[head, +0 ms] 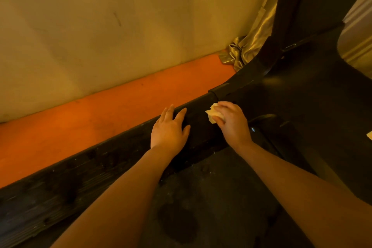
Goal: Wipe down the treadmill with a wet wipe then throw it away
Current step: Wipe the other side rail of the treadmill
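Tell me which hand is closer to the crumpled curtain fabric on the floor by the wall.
Right. The right hand, holding the wet wipe, is nearer the curtain fabric, on the rail just below it. The left hand rests further down the side rail.

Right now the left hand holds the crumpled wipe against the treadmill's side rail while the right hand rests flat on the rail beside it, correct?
Not quite: the hands are swapped. In the head view the right hand holds the crumpled wipe against the treadmill's side rail, while the left hand rests flat on the rail beside it.
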`<act>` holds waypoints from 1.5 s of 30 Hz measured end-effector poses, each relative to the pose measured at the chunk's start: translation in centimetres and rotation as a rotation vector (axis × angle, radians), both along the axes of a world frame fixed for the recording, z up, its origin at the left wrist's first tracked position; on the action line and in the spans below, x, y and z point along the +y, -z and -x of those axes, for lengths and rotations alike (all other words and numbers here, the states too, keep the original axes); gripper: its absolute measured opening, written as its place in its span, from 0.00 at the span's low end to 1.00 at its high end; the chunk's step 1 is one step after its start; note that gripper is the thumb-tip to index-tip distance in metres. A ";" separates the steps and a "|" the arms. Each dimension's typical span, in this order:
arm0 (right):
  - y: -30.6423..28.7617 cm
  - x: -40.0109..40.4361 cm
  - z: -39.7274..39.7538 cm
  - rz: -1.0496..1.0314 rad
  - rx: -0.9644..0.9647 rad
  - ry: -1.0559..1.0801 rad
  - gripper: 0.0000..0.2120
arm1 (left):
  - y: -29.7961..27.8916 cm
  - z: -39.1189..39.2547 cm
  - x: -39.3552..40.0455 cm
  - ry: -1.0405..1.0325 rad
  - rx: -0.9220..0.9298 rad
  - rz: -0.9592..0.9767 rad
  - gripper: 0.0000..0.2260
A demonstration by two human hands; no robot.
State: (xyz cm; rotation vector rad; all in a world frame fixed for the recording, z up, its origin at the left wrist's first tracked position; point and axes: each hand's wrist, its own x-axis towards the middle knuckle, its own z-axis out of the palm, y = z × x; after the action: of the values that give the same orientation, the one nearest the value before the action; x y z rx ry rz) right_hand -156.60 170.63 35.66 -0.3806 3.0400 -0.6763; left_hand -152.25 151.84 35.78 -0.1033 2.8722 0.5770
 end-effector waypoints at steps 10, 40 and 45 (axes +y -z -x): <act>1.9 0.7 -0.5 -0.167 0.012 -0.189 0.25 | 3.1 -0.7 0.9 -0.016 0.088 0.070 0.25; 3.4 1.8 -1.3 -0.193 -0.011 -0.271 0.28 | 3.9 -1.1 0.8 -0.030 0.140 0.040 0.25; 2.4 -0.8 2.1 -0.196 -0.034 -0.260 0.26 | 3.2 -2.1 -0.3 0.021 0.110 0.112 0.24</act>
State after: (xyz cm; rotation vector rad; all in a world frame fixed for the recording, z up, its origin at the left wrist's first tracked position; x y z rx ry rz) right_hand -158.71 169.85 33.23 -0.7314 2.9131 -0.3640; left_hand -150.16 151.49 32.53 -0.0608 3.0079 0.4301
